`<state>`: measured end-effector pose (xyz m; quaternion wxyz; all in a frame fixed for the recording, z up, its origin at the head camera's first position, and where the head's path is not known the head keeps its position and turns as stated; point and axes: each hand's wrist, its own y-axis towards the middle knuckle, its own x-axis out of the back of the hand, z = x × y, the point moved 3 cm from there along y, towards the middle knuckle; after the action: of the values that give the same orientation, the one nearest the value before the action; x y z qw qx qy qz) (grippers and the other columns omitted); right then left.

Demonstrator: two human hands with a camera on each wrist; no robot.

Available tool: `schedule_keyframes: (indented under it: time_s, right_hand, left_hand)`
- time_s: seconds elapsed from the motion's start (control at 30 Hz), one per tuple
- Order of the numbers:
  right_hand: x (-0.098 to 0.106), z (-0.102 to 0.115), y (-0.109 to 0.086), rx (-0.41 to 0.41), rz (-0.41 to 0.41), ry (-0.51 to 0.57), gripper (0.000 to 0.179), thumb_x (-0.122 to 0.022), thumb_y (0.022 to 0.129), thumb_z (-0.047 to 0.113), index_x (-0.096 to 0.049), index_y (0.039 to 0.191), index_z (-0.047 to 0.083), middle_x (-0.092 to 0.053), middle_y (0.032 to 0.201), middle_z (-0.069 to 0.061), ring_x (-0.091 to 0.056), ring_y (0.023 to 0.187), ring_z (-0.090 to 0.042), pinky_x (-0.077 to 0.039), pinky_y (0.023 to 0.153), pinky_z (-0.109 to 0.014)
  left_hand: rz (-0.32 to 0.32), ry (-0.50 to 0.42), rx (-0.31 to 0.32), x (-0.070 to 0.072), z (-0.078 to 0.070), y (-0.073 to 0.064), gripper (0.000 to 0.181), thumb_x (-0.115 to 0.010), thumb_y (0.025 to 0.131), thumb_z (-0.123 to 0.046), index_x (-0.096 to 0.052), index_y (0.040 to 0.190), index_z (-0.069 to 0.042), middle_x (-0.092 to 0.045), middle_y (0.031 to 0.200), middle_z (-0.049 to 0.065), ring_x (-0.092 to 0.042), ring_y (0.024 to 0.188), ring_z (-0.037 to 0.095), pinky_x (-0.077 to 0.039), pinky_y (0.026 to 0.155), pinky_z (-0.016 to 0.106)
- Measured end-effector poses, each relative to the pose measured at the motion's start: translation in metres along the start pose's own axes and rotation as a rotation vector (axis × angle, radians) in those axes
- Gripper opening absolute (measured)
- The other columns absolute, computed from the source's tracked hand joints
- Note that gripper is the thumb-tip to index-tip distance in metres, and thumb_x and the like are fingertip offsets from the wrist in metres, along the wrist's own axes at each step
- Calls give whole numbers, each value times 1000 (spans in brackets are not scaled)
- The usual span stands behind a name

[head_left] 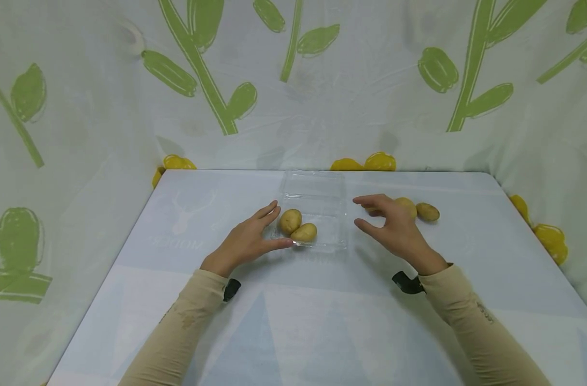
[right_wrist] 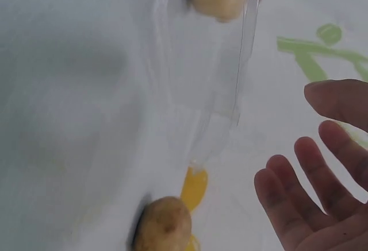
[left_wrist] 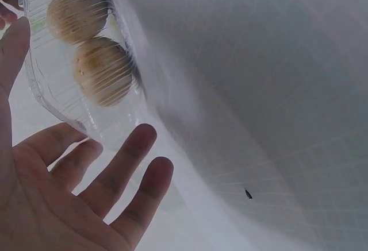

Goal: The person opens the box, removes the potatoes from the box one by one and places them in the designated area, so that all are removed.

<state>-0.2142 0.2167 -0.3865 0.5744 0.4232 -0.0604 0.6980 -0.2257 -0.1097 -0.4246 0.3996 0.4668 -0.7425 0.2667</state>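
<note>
Head view: two smooth, rounded potatoes (head_left: 291, 221) sit in a clear, ridged plastic container (head_left: 329, 228) on the table (head_left: 303, 332); left hand (head_left: 245, 236) spread at its edge, right hand (head_left: 395, 228) spread near loose potatoes (head_left: 427, 212).

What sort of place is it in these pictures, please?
Probably an enclosed indoor work corner: a pale table stands by plant-patterned sheeting, and a plastic container with two potatoes lies on it.
</note>
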Motion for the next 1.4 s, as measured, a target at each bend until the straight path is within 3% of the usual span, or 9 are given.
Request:
schedule_keyframes:
  time_s: [0.2,0.6,1.1,1.4]
  right_hand:
    - [-13,12,8,27,59,-36,45,-78,90,7,-66,132,15,-66,128,0,-66,108,-22,-56,91,-43]
    - [-38,36,24,177,199,34,47,-77,87,-4,-65,131,7,-66,129,-2,-62,117,-22,-55,94,-37]
    - [-70,43,39,218,317,47,43,-74,87,-10,-67,127,3,-67,126,-6,-63,116,-30,-55,95,-42]
    - [-84,49,45,217,399,45,39,-73,89,-8,-69,126,6,-68,127,-2,-61,122,-19,-51,102,-38]
  left_hand:
    - [3,1,5,0,0,-1,101,-63,84,-75,-31,160,-17,-17,167,-12,-30,150,22,-34,116,52]
    - [-2,-5,14,0,0,-1,100,-65,84,-74,-31,160,-19,-18,167,-13,-30,150,22,-34,116,51]
    - [-10,-6,3,1,1,0,102,-63,82,-78,-32,160,-18,-18,167,-12,-31,149,23,-35,115,52]
    - [-6,-2,-5,0,2,-1,104,-62,82,-78,-31,161,-18,-17,168,-10,-32,149,24,-36,114,52]
